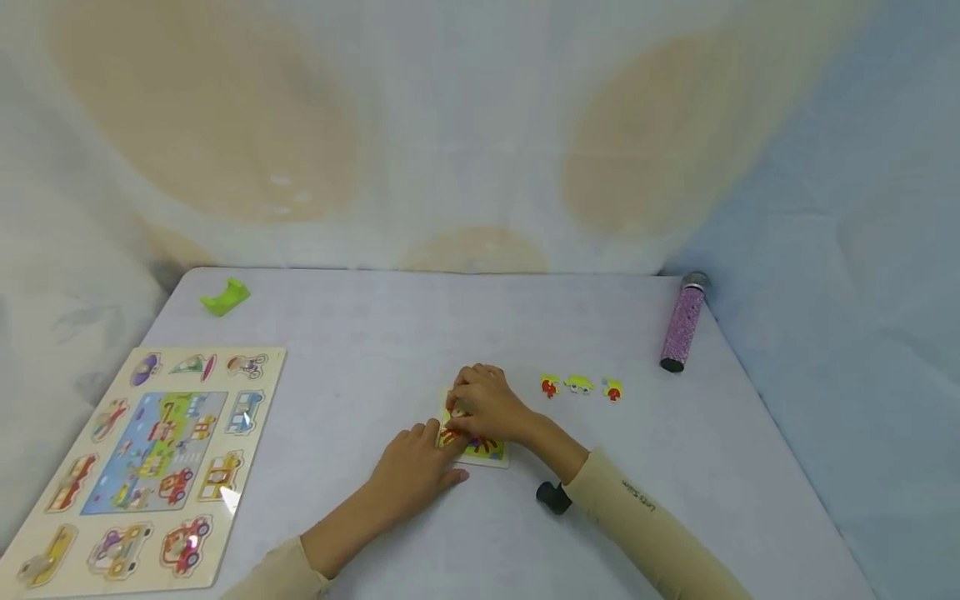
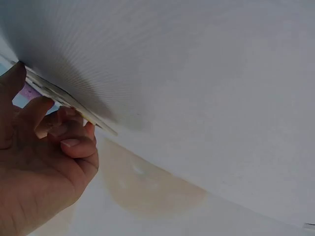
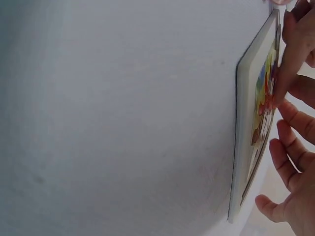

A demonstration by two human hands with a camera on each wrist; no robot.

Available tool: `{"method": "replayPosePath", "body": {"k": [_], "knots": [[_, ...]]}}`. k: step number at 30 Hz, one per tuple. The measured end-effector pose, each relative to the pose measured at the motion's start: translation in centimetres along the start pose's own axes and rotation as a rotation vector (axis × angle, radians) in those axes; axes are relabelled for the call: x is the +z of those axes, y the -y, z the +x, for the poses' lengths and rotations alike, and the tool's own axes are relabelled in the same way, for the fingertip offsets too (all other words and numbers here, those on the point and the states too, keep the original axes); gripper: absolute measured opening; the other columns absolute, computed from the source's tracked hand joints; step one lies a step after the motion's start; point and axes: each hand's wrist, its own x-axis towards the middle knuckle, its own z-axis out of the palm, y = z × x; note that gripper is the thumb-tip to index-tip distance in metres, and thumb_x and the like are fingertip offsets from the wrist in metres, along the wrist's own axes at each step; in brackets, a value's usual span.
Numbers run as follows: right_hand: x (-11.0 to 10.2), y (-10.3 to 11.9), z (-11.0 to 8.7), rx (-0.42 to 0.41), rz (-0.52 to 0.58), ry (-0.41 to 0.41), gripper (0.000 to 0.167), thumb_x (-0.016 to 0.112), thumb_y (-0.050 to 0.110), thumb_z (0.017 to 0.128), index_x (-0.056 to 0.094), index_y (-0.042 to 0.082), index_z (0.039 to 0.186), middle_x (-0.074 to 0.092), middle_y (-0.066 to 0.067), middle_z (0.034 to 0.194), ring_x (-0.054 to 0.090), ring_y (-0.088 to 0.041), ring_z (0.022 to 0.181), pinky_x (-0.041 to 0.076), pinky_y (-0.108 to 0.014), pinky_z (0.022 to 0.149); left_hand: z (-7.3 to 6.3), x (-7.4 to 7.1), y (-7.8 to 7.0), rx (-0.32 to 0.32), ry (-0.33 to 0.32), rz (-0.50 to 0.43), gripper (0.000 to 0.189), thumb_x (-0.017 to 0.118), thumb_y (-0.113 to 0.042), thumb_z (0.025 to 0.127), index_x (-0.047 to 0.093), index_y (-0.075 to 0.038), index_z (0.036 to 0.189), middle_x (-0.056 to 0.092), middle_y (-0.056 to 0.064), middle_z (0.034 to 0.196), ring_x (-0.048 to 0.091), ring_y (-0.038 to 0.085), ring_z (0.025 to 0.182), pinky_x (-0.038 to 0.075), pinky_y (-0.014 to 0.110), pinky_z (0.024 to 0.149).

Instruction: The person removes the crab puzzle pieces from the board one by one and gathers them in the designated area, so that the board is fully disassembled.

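Observation:
A small puzzle board with a yellow, red and blue picture lies on the table under both hands. Over its upper left part, my right hand bends its fingers and pinches a puzzle piece that is mostly hidden. My left hand rests at the board's left edge with fingers touching it and the thumb out to the side. The right wrist view shows the board edge-on, fingertips against its colored face. Three loose puzzle pieces lie in a row right of the board: red-and-yellow, yellow and another red-and-yellow.
A large vehicle puzzle board lies at the left. A green curved piece sits at the back left. Toward the back right lies a glittery purple cylinder with a grey top. A small black object is beside the right forearm.

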Motion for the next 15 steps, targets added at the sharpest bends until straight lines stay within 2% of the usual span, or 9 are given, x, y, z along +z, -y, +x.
{"method": "replayPosePath", "body": {"k": [4,8,11,15], "knots": [[0.3,-0.2,0.2,0.007,0.001,0.019,0.02,0.077,0.035,0.086,0.074,0.017,0.095,0.06,0.001,0.109,0.051,-0.02,0.11,0.029,-0.054,0.11,-1.1,-0.2,1.1,0.034,-0.007,0.018,0.052,0.07,-0.055,0.084,0.065,-0.031,0.13,0.05,0.003,0.085,0.046,0.016,0.068,0.037,0.028,0.059],[0.1,-0.2,0.1,-0.004,-0.014,0.022,0.02,0.077,0.035,0.087,0.075,0.017,0.095,0.061,0.001,0.108,0.051,-0.02,0.11,0.03,-0.054,0.109,-2.1,-0.5,1.7,-0.001,0.001,0.02,0.051,0.07,-0.057,0.083,0.067,-0.033,0.128,0.042,0.001,0.078,0.038,0.014,0.064,0.033,0.026,0.057],[-0.1,-0.2,0.0,-0.016,0.003,-0.011,0.014,0.075,0.029,0.088,0.075,0.017,0.094,0.061,0.0,0.107,0.051,-0.02,0.11,0.029,-0.055,0.11,-2.1,-0.5,1.9,-0.023,0.029,-0.014,0.05,0.068,-0.056,0.086,0.066,-0.033,0.13,0.038,-0.001,0.075,0.033,0.012,0.061,0.028,0.024,0.056],[-0.3,-0.1,-0.2,-0.047,0.018,-0.064,0.009,0.071,0.021,0.091,0.076,0.016,0.095,0.061,0.0,0.105,0.051,-0.02,0.11,0.027,-0.056,0.111,-1.9,-0.7,2.0,-0.042,0.055,-0.066,0.046,0.068,-0.053,0.088,0.067,-0.033,0.129,0.038,-0.002,0.074,0.032,0.011,0.06,0.027,0.024,0.055]]}}
